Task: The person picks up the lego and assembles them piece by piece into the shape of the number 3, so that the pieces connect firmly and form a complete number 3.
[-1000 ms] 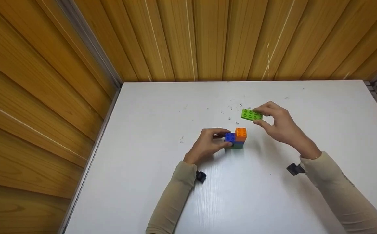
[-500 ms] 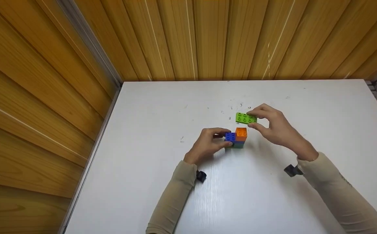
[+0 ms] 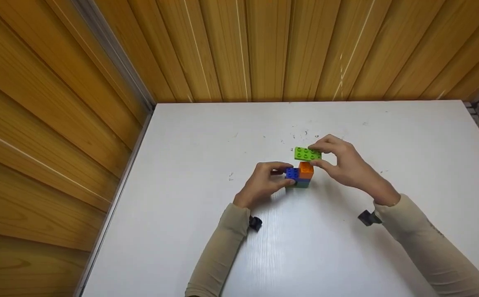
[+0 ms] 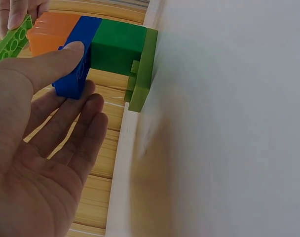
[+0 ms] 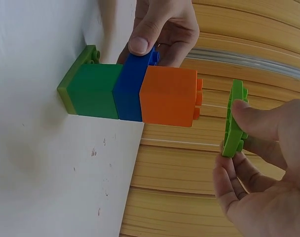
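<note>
A stack of toy building bricks stands on the table: an olive-green plate (image 4: 144,74) at the bottom, a green brick (image 5: 95,91) on it, then a blue plate (image 3: 292,173), and an orange brick (image 3: 306,170) on top at the right. My left hand (image 3: 264,181) pinches the overhanging left end of the blue plate between thumb and fingers. My right hand (image 3: 345,163) pinches a bright green plate (image 3: 305,154) by its right end, studs up. In the right wrist view a small gap separates this plate from the orange brick's studs (image 5: 199,98).
The white table (image 3: 173,165) carries small dark marks behind the stack. Wood-plank walls (image 3: 264,49) rise at its back and left, with a metal strip (image 3: 111,53) in the corner. Each wrist bears a small black camera mount (image 3: 255,224).
My right hand has moved left and toward the stack, bringing the bright green plate from the right to over the orange brick. My left hand and the stack stay put.
</note>
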The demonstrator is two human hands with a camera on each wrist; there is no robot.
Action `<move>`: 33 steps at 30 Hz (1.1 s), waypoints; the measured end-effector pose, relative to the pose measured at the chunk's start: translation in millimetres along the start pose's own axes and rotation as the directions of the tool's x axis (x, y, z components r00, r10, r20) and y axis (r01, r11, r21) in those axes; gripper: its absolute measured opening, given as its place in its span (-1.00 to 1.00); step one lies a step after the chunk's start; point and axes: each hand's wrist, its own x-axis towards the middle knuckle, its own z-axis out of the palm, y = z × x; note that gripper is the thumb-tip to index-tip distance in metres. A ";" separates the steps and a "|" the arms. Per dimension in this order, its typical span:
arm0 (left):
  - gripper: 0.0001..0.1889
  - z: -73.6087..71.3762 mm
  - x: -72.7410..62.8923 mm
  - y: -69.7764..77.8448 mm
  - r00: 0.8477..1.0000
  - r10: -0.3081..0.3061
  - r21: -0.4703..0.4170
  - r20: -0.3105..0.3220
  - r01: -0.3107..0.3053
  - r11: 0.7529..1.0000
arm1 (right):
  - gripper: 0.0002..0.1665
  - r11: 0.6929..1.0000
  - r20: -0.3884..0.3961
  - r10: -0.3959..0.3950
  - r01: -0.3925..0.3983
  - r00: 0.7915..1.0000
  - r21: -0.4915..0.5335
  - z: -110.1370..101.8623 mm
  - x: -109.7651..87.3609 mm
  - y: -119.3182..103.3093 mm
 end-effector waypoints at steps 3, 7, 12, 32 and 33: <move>-0.58 -0.4 0.2 1.2 1.000 0.007 0.008 0.000 -0.007 1.000 | -0.57 1.000 0.006 -0.006 0.005 1.000 0.003 0.9 0.2 -0.6; -0.57 0.2 1.4 1.9 1.000 0.007 0.012 0.007 -0.007 1.000 | -0.57 1.000 0.007 -0.002 0.002 1.000 -0.001 0.9 -0.9 -0.9; -0.57 0.6 1.8 1.7 1.000 0.005 0.006 0.009 -0.005 1.000 | -0.56 1.000 0.017 0.019 -0.019 1.000 0.000 1.9 -2.1 -1.6; -0.55 -1.4 -0.3 -0.8 0.999 0.038 0.000 0.014 -0.038 0.999 | -0.56 1.000 0.072 -0.010 0.010 0.997 0.000 14.2 -1.4 -0.2; -0.55 -1.3 -0.2 -0.9 0.999 0.039 -0.002 0.015 -0.039 0.999 | -0.56 1.000 0.073 -0.010 0.010 0.997 0.000 14.7 -1.6 0.3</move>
